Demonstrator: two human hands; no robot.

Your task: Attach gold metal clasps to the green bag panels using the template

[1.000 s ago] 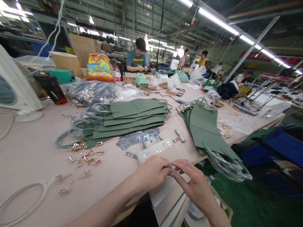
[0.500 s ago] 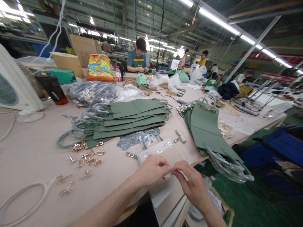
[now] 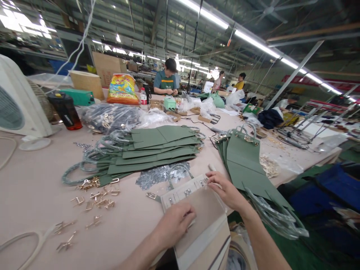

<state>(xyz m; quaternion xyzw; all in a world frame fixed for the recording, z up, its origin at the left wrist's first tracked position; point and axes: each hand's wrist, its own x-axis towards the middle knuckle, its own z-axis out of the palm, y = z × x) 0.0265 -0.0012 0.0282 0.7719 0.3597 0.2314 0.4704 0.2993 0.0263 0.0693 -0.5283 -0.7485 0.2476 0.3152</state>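
Note:
A beige bag panel [image 3: 202,213] lies in front of me over the table's edge, with small metal washer plates [image 3: 187,192] along its far end. On its left part rests my left hand [image 3: 177,223], fingers curled closed; a small pale bit shows at the fingertips, too little to name. My right hand [image 3: 225,187] reaches to the panel's far right corner, fingers stretched out and slightly apart at the metal fittings there. A strap with a gold buckle [image 3: 152,195] sticks out at the panel's left corner. Behind it lies a pile of flat metal plates [image 3: 160,176].
Stacked green bag panels [image 3: 154,153] with wrapped handles lie behind; more green panels [image 3: 244,157] hang over the right edge. Gold fittings [image 3: 98,200] are scattered left. A dark bottle [image 3: 66,112] and a fan [image 3: 19,101] stand at left. A co-worker [image 3: 167,80] sits across.
My hands have parted from a shared pinch over the panel. The left has moved down and left, the right up to the panel's far corner. The view has shifted slightly.

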